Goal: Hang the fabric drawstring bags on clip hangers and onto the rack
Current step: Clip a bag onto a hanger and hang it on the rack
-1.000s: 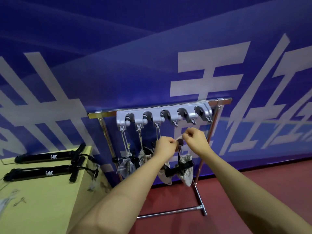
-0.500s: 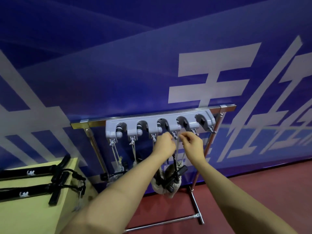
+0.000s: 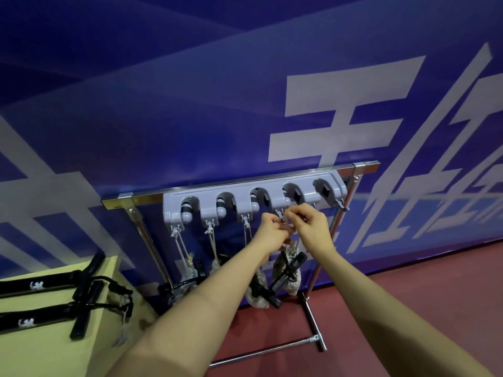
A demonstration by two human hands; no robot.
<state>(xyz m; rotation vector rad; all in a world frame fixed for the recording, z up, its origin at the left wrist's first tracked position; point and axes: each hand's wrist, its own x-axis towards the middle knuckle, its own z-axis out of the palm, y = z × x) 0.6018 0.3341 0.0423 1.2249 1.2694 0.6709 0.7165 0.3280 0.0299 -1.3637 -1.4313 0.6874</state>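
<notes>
fabric drawstring bags, pale and mottled, hang in a row under the grey plastic hook rail [image 3: 253, 202] fixed to the chrome rack [image 3: 313, 270], each dangling by its cord from a small hook. the fourth drawstring bag [image 3: 290, 270] from the left hangs just below both hands, with a black clip hanger [image 3: 288, 269] slanting across it; the third bag [image 3: 257, 291] hangs lower, partly hidden by the left forearm. the rack stands on a dark red floor [image 3: 408, 308] against a blue wall banner [image 3: 217, 104] with large white characters. at lower left, a pale yellow-green bench [image 3: 40, 346] carries two more black clip hangers [image 3: 54, 295] lying flat, with cords trailing towards the bench edge.

the left hand [image 3: 272, 234] and the right hand [image 3: 313, 227] meet under the fourth hook [image 3: 280, 213] of the rail. the right hand's fingers [image 3: 295, 214] are pinched narrow at the hook, apparently on the bag's cord, though the cord itself is too thin to make out between them. the left hand's fingers are curled closed close beside, touching the right hand; what they grip i cannot tell. the fifth hook [image 3: 341, 208], at the right end, hangs bare.
</notes>
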